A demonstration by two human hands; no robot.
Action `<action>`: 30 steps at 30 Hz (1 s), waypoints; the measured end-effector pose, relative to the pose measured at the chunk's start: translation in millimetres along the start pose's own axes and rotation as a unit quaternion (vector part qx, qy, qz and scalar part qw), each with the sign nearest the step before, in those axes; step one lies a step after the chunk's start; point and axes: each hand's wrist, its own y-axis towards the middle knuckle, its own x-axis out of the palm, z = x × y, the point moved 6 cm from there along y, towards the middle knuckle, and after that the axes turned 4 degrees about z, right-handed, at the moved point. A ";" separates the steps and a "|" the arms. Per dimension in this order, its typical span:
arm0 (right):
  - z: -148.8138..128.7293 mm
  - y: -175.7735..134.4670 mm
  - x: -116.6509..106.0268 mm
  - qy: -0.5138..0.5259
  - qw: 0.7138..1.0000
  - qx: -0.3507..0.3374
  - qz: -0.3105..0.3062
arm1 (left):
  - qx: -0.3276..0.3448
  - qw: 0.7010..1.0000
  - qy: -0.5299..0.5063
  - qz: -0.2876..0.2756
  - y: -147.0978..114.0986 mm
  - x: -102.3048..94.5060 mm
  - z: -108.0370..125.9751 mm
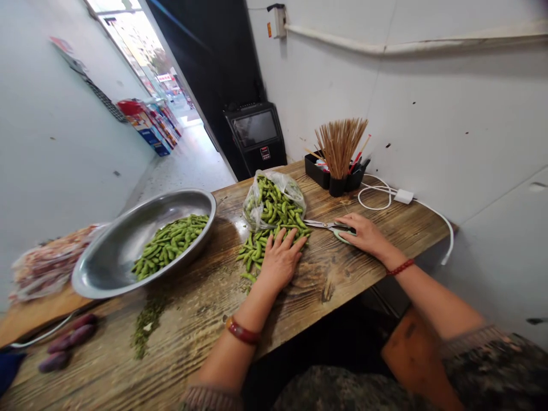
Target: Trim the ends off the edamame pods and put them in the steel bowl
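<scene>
My left hand (281,258) lies with its fingers spread on loose green edamame pods (256,249), which spill onto the wooden table (205,325). Just beyond it, a clear plastic bag (253,211) stands open, full of more pods. My right hand (362,233) is on the green handles of a pair of scissors (327,225), its fingers bent over them. The blades point left towards the pods, their tips touching the pile's edge. Left of the bag, a large steel basin (115,242) holds a heap of pods (171,242).
A black holder (315,169) with bamboo skewers (341,145) stands by the wall, near a white cable (428,208). Plant scraps (146,325) and several purple-red oval items (71,341) lie at the left. Behind the basin is a plastic-wrapped pinkish bundle (51,260).
</scene>
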 end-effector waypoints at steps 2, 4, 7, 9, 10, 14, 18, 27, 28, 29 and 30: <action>-3.1 2.0 -1.7 -0.029 0.999 0.000 -0.023 | -0.008 1.000 -0.015 0.012 7.7 1.6 -1.2; -7.7 3.2 -4.9 -0.080 0.995 0.005 -0.058 | -0.009 0.999 -0.045 0.023 10.6 -1.3 -2.6; -17.5 -0.5 -11.9 -0.128 0.986 0.009 -0.109 | -0.033 0.989 -0.114 0.082 3.1 -22.2 -15.2; -24.4 -6.4 -18.5 -0.127 0.985 0.004 -0.114 | -0.089 0.967 -0.172 0.165 -10.9 -44.3 -34.6; -26.5 -9.8 -21.8 -0.128 0.986 0.002 -0.111 | -0.134 0.948 -0.203 0.205 -20.3 -53.5 -46.9; -22.0 -20.3 -29.5 -0.152 0.982 -0.003 -0.112 | -0.309 0.873 -0.288 0.243 -53.7 -61.5 -85.1; -9.8 -21.3 -33.3 -0.143 0.978 -0.012 -0.150 | -0.318 0.879 -0.276 0.222 -56.6 -55.5 -90.7; 0.8 -27.1 -43.5 -0.076 0.984 0.082 -0.136 | -0.318 0.900 -0.218 0.205 -60.1 -52.3 -96.9; 2.1 -28.4 -43.2 -0.024 0.984 0.125 -0.125 | -0.315 0.901 -0.217 0.205 -59.9 -51.5 -96.9; 2.5 -29.5 -41.2 0.048 0.977 0.172 -0.118 | -0.309 0.904 -0.213 0.204 -59.1 -50.5 -96.2; 1.1 -30.0 -37.9 0.134 0.960 0.219 -0.112 | -0.300 0.910 -0.204 0.201 -57.7 -49.4 -94.5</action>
